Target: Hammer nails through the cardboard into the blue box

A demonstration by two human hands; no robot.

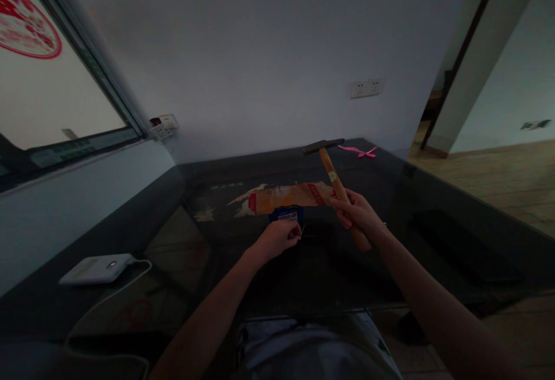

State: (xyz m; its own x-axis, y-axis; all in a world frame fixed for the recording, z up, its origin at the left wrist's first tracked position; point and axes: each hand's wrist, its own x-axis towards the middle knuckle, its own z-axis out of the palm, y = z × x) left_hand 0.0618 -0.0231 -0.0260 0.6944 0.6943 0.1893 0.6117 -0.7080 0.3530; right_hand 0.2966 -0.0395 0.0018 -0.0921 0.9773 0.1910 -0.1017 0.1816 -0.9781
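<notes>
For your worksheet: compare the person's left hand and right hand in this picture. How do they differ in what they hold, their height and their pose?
The right hand is wrapped around the wooden handle of a hammer, while the left hand pinches a thin nail. The right hand is raised above the dark table; the left hand sits low at its surface, near a small blue box. Both are bare and closed in a grip.

White device [96, 268] with cable at near left on dark counter [455, 218]. Pink ribbon [359, 151] at far edge. Wall sockets [366, 88] above; window [52, 96] at left.
</notes>
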